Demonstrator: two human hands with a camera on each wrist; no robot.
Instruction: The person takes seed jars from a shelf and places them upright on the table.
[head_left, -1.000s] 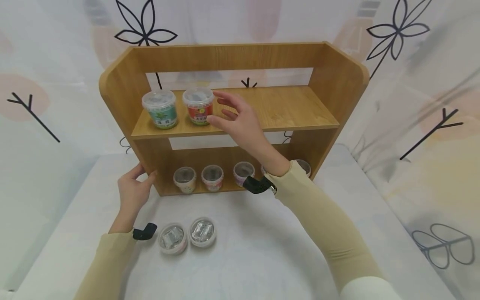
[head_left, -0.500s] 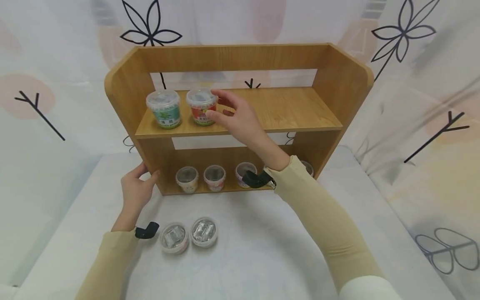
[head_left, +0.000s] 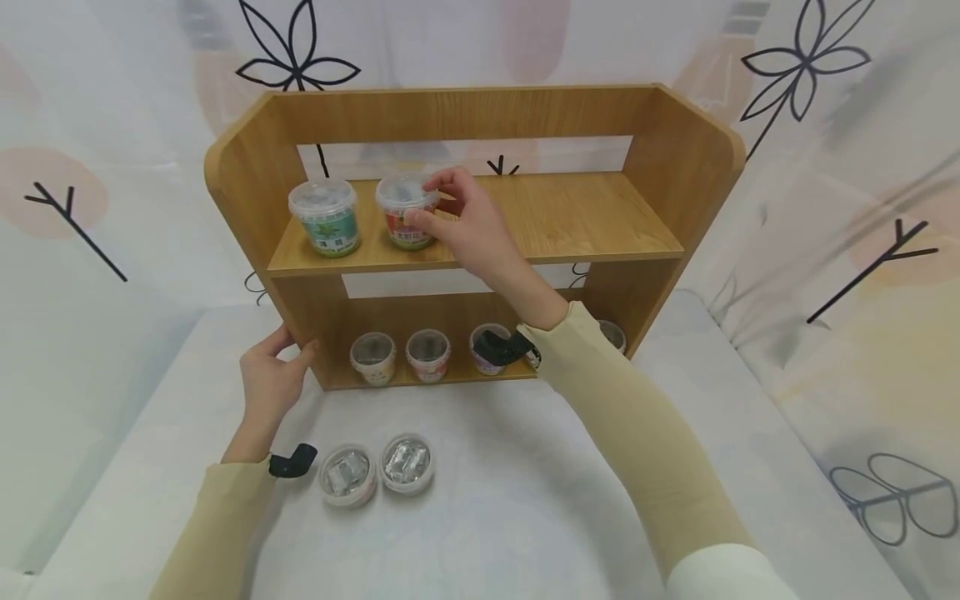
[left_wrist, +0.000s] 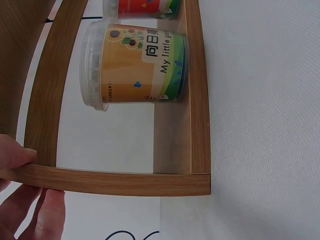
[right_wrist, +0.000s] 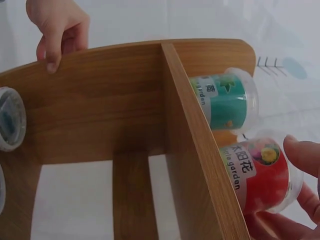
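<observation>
A two-tier wooden shelf (head_left: 577,218) stands on the white table. My left hand (head_left: 272,379) grips the front edge of its left side panel, thumb and fingers on opposite sides. On the upper board, my right hand (head_left: 480,229) holds a lidded plastic cup with a red label (head_left: 397,223), thumb in front and fingers at the right of the lid. The right wrist view shows this red-labelled cup (right_wrist: 265,180) standing at the board, fingers curled round its far side. A matching cup with a green label (head_left: 330,229) stands left of it.
Several smaller cups, such as a cream one (head_left: 372,360) and a pink one (head_left: 428,357), line the lower tier; my right arm covers part of that row. Two tubs (head_left: 347,477) with silvery packets under clear lids lie on the table in front. Patterned cloth (head_left: 450,50) hangs behind.
My right hand has moved slightly left and closed in on the red-labelled cup, which has shifted slightly right on the board. The left hand keeps its grip on the side panel.
</observation>
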